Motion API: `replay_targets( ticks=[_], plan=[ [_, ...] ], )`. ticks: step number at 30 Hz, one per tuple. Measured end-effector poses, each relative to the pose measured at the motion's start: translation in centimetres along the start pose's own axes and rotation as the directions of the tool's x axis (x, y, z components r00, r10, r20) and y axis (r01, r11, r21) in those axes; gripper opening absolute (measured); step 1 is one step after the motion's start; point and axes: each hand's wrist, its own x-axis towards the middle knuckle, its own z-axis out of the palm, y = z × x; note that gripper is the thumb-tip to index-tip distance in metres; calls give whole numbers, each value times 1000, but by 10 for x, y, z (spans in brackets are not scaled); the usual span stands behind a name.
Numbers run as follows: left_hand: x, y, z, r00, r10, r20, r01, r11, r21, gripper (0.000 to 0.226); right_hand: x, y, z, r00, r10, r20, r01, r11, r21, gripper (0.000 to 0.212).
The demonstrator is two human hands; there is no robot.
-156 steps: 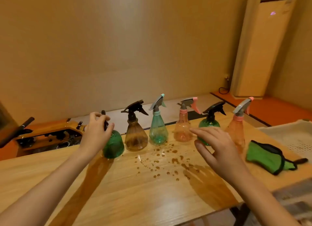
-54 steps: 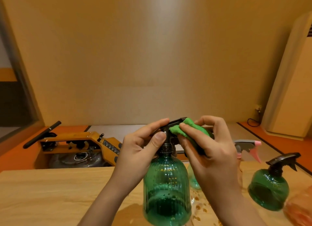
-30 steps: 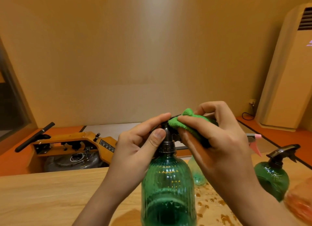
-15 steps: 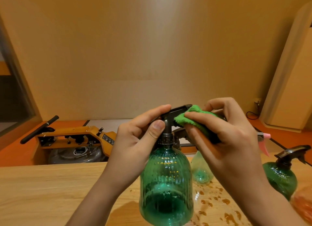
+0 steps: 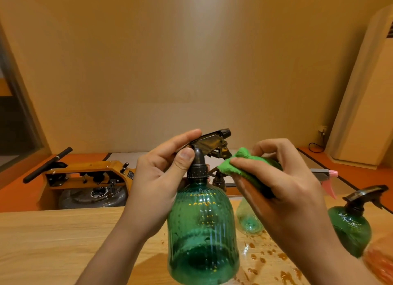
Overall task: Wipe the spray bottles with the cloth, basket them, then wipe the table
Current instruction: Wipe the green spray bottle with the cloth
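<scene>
I am holding the green bottle close in front of me, over the near part of the wooden worktop. It is translucent plastic, bell-shaped, with fine vertical ribs and beads of water on its wall. My left hand is gripping its neck. The thumb is pressing on the curved dark stem above the knurled collar, and the forefinger is lying across the back of the glossy black sprayer head. My right hand is pinching a fluffy green cloth, bunched into a pad with a darker layer underneath. Its front corner is meeting the tip of the trigger.

The bottle's base is running down to the bottom edge of the view, so I cannot tell whether it is resting on the wood. My right hand is covering most of a pale teal bottle behind it. Only the pink-tipped sprayer of another is showing past my knuckles. A round dark green bottle is standing to the right. An orange one is blurring out at the corner. Brownish droplets are lying on the wood.

The held bottle's long axis is standing upright, and its nozzle is pointing right and slightly upward.
</scene>
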Motion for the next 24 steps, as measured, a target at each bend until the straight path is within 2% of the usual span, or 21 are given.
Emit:
replay_targets(
  ticks=[3, 7, 13, 16, 20, 24],
  plan=[
    [1, -1, 1, 1000, -24, -1, 24, 1000, -12, 31, -2, 1, -2, 1000, 13, 9, -13, 1000, 4, 26],
    [0, 1, 7, 998, -48, 30, 50, 997, -67, 29, 4, 0, -3, 998, 16, -52, -16, 1000, 3, 23],
    [0, 3, 5, 999, -49, 20, 51, 996, -67, 29, -6, 2, -5, 1000, 3, -22, -3, 1000, -21, 26],
    [-2, 1, 9, 995, -69, 72, 74, 995, -68, 30, 3, 3, -7, 998, 18, -63, -18, 1000, 11, 20],
    [-7, 2, 14, 988, -83, 127, 94, 992, -81, 30, 20, 4, -10, 986, 78, -146, -70, 996, 62, 24],
    [-7, 4, 14, 990, -81, 111, 91, 992, -92, 31, 20, 2, -11, 987, 99, -126, -89, 993, 83, 24]
  ],
)
